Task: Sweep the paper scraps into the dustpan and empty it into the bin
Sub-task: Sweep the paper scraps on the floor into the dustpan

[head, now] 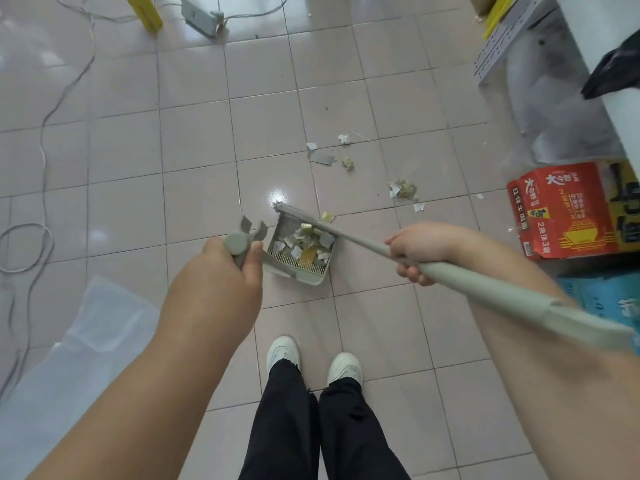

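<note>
A grey-green dustpan [313, 277] rests on the tiled floor in front of my feet, holding several white and yellow paper scraps [301, 244]. My left hand [227, 268] grips the top of the dustpan handle [236, 244]. My right hand [420, 251] is closed around the pale broom handle [485, 284], whose head [294, 212] lies across the pan's open mouth. More loose scraps [403, 189] lie on the floor beyond the pan, with a grey piece [322, 157] and a white crumple [344, 138] farther out. No bin is clearly visible.
A red noodle carton [561, 211] and a blue box [602, 296] stand at the right, beside a white cabinet [620, 64] and clear plastic. Cables [45, 140] trail over the floor at left. A translucent bag [69, 358] lies at lower left. A power adapter [199, 17] sits far back.
</note>
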